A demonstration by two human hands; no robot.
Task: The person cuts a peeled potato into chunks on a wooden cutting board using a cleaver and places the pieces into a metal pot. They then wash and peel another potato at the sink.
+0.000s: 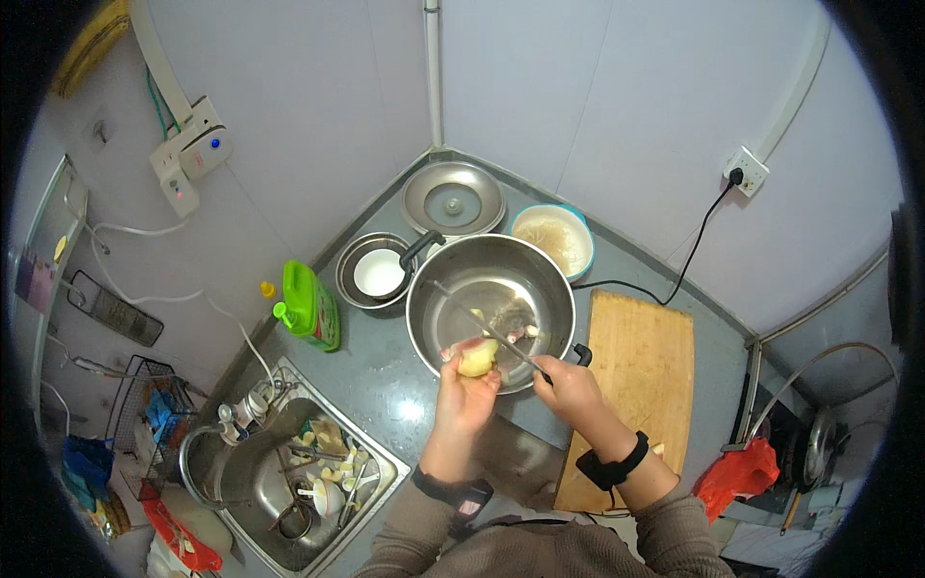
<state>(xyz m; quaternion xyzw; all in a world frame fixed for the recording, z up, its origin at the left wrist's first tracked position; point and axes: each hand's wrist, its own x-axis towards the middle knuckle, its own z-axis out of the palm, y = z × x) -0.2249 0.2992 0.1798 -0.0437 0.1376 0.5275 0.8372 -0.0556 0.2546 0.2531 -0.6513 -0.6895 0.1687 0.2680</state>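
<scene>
My left hand point(466, 404) holds a peeled, yellowish piece of food point(477, 357) with a reddish end, perhaps a root or potato, over the near rim of a large steel pot point(419, 318). Gripped in my right hand point(567, 390) is a knife point(480, 325) by its dark handle, its long narrow blade pointing up and left across the pot, close beside the piece. A few pale and reddish cut pieces point(522, 333) lie at the bottom of the pot. My right forearm passes over a wooden cutting board point(639, 361).
Behind the pot stand a steel lid point(454, 195), a bowl point(553, 238) with pale shreds and nested steel bowls point(347, 278). A green bottle point(311, 307) is at left, above the sink point(246, 498) holding peelings and utensils. A black cord point(686, 267) runs behind the board.
</scene>
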